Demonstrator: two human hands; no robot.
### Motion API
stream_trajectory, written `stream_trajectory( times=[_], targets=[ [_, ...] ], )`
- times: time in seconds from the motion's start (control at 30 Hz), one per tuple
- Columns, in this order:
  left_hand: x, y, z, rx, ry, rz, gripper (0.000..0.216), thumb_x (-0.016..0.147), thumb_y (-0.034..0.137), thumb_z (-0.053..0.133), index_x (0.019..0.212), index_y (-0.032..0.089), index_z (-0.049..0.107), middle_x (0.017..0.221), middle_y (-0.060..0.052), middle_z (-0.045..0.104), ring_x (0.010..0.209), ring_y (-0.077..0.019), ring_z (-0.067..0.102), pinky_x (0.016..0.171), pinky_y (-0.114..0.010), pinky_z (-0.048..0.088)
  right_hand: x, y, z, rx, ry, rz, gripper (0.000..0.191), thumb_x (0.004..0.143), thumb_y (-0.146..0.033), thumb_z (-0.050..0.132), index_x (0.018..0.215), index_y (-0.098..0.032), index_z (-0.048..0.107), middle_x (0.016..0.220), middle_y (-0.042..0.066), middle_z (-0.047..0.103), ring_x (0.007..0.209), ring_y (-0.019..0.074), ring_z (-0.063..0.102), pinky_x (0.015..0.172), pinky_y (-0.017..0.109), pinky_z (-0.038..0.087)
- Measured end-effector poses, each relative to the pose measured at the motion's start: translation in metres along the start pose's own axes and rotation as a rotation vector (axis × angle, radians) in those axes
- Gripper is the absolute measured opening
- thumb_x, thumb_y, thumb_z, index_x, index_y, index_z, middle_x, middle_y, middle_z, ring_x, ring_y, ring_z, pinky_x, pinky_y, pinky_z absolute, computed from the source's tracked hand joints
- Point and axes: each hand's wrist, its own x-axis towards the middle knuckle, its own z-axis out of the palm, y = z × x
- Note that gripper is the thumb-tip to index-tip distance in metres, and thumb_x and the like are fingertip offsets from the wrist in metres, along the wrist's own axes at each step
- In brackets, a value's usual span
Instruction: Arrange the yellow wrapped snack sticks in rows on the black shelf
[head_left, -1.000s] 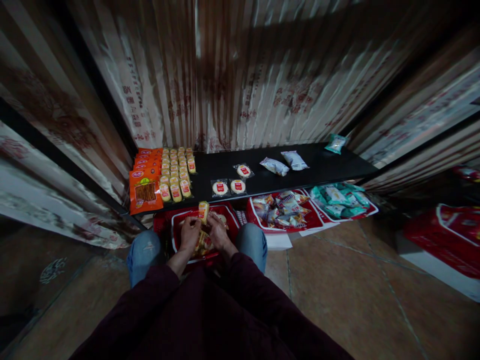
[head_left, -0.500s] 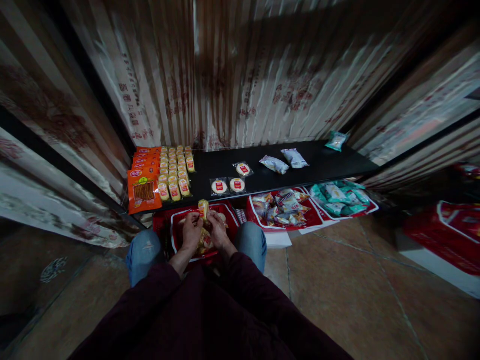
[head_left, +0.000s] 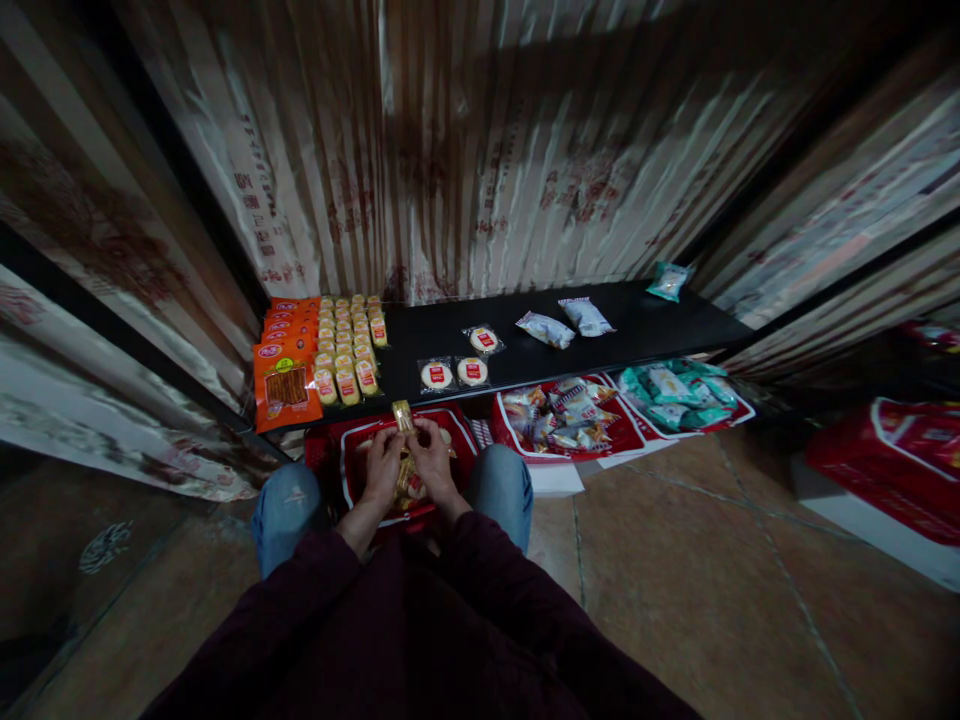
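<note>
Between my left hand (head_left: pixel 385 462) and my right hand (head_left: pixel 433 460) is a small yellow wrapped snack cake (head_left: pixel 403 416), pinched by the fingertips of both. It stands out above my fingers, over a red basket (head_left: pixel 349 440) between my knees. More wrapped snacks lie in that basket, partly hidden by my hands. On the black shelf (head_left: pixel 420 338) just beyond, rows of similar yellow snack cakes (head_left: pixel 345 350) stand at the left. Beside them lie three round white wrapped cakes (head_left: pixel 472 371) with red labels.
Orange snack packets (head_left: pixel 286 382) overlap at the shelf's left end. Pale pouches (head_left: pixel 586 317) and a teal packet (head_left: pixel 669 281) lie further right. Under the front edge sit a red basket of striped packets (head_left: pixel 574 412) and one of teal packets (head_left: pixel 675 393). A red basket (head_left: pixel 885 470) stands at far right.
The snack cake has turned in my fingers; its labelled face showed before, and now a plain golden side shows. My right hand has come slightly closer to my left.
</note>
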Motion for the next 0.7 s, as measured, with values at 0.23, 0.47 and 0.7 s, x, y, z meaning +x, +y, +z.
stream_trajectory(
  times=[0.23, 0.47, 0.7],
  targets=[
    [0.002, 0.000, 0.003, -0.066, -0.025, -0.045, 0.024, 0.070, 0.037, 0.063, 0.084, 0.018, 0.062, 0.085, -0.004, 0.065, 0.083, -0.0166, 0.058, 0.081, -0.029, 0.043, -0.003, -0.007, 0.001, -0.423, 0.034, -0.204, 0.021, 0.077, -0.021, 0.057, 0.096, -0.021, 0.063, 0.101, 0.007, 0.062, 0.098, 0.0223, 0.052, 0.092, 0.038, 0.040],
    [0.003, 0.003, 0.003, -0.119, 0.020, -0.084, 0.021, 0.070, 0.032, 0.063, 0.084, 0.017, 0.063, 0.081, -0.003, 0.065, 0.075, -0.0144, 0.058, 0.074, -0.026, 0.043, -0.009, -0.011, 0.001, -0.605, -0.018, -0.343, 0.026, 0.079, -0.019, 0.054, 0.104, -0.020, 0.059, 0.104, 0.008, 0.061, 0.100, 0.0234, 0.052, 0.092, 0.041, 0.041],
    [0.009, 0.005, 0.002, -0.341, 0.037, -0.262, 0.015, 0.067, 0.024, 0.063, 0.081, 0.018, 0.064, 0.083, -0.002, 0.066, 0.074, -0.0122, 0.059, 0.072, -0.024, 0.044, -0.015, -0.015, -0.001, -0.482, -0.055, -0.407, 0.037, 0.075, -0.014, 0.050, 0.111, -0.019, 0.056, 0.108, 0.009, 0.061, 0.103, 0.0229, 0.054, 0.095, 0.040, 0.041]
  ],
)
